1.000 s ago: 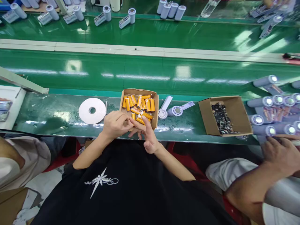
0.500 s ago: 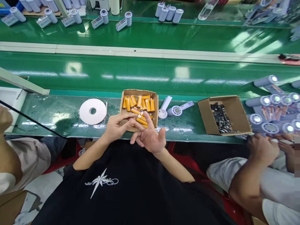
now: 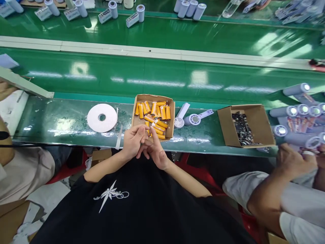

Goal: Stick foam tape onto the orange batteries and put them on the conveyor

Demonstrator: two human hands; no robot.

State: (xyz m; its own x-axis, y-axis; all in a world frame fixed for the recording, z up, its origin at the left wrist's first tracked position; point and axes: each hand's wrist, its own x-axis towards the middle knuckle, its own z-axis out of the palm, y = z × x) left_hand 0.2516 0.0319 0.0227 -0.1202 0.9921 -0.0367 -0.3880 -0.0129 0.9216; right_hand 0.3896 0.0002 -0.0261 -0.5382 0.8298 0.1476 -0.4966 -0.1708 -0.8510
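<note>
My left hand point(image 3: 134, 141) is at the near edge of the bench, its thumb and fingers closed in a pinch. Whatever is between those fingertips, if anything, is too small to make out. Touching or almost touching it is my right hand point(image 3: 157, 151), palm turned up, with the index finger stretched out and the thumb apart. Just beyond both hands stands a small cardboard box point(image 3: 173, 118) of orange cylindrical batteries point(image 3: 153, 107). Left of it lies a roll of white tape point(image 3: 93, 118), and a loose strip point(image 3: 118, 138) hangs over the bench edge.
Two pale handheld fan bodies point(image 3: 193, 119) lie right of the battery box. Farther right is a cardboard box point(image 3: 225, 127) of small black parts. A co-worker's hand point(image 3: 291, 164) works beside several fan bodies. A green conveyor point(image 3: 162, 71) runs behind the bench.
My left hand's fingers have curled into a pinch, and my right hand has drawn in closer and lower. The white strip now shows at the bench edge. The view has shifted slightly.
</note>
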